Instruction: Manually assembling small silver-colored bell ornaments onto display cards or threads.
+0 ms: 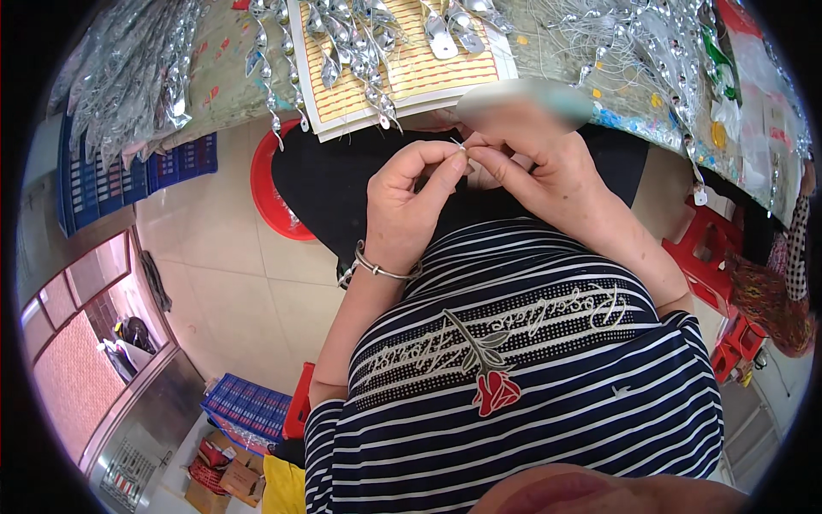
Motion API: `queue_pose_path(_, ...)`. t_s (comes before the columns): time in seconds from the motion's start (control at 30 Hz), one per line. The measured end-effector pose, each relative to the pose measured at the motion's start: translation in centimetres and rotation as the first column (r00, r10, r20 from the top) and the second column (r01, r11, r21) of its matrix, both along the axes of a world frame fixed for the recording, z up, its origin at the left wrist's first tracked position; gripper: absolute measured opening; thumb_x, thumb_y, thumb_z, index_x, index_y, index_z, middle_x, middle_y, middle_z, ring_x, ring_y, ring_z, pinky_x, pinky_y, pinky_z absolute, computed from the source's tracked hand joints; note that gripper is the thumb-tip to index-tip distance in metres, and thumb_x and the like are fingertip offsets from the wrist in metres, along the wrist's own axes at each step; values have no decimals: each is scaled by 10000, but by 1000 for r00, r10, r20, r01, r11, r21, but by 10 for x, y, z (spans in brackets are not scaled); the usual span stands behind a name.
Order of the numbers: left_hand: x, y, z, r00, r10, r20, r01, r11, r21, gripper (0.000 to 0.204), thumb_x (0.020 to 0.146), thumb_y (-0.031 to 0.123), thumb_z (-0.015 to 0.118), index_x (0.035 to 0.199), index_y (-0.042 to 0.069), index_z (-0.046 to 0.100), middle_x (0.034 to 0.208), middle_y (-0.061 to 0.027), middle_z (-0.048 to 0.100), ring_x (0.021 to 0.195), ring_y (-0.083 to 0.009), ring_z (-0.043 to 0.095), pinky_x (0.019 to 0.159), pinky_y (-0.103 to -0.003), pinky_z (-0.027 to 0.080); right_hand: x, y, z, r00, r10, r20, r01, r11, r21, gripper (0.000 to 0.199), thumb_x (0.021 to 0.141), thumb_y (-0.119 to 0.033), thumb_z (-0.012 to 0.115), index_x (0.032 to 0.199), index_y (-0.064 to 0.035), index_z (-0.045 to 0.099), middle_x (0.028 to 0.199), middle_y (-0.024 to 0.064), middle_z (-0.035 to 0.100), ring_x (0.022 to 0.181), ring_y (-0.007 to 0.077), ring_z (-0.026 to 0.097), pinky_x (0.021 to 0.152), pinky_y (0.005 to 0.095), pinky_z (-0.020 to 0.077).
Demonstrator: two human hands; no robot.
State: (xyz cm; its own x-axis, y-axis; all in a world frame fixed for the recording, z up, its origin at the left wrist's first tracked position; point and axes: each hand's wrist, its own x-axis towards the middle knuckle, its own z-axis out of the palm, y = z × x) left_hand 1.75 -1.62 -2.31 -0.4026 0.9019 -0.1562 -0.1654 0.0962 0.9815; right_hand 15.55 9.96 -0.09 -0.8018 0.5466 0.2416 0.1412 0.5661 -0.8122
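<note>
Over my dark-clad lap, just off the table's front edge, both hands meet fingertip to fingertip. My left hand [404, 195] is closed in a pinch of thumb and forefinger on a thin white string [460, 144]. From the other side, my right hand [558, 178] pinches at the same spot, its thumb and forefinger closed by the string. Only a short bit of the string shows between the fingertips. Beyond my hands, shiny silver twisted ornaments [351, 47] with thin strings lie across a yellow board with red stripes and a white border [411, 86].
The cloth-covered table [227, 81] carries a heap of silver strips [141, 77] at left and more stringed ornaments [634, 51] at right. A red basin [265, 193] sits on the floor left of my lap. Red stools [698, 244] stand at right, blue crates [244, 403] at lower left.
</note>
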Motion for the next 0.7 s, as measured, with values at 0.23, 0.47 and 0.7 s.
queue_pose_path(0.23,-1,1,-9,977,19,-213,0,996,88,47,849,10,608,880,-14,635,802,-32,628,684,-68,556,630,-201,455,-3,4,-2,999,5,32,-9,988,153,146,740,-10,679,882,-23,648,845,79,559,707,204,588,608,281,481)
queue_pose_path(0.47,2,0,-10,962,13,-273,-1,999,41,36,839,5,617,860,-19,632,791,-31,635,645,-66,557,614,-205,459,-8,0,-6,999,-20,27,13,972,236,145,677,-20,706,791,-38,617,787,73,553,699,231,583,609,294,480)
queue_pose_path(0.7,-3,-2,-1,962,41,270,-16,995,-95,87,870,64,610,917,0,646,766,-22,633,638,-38,516,580,-166,400,-7,-3,-11,999,-44,-11,38,940,-338,78,770,-10,655,827,-17,602,862,28,541,757,96,544,652,208,438)
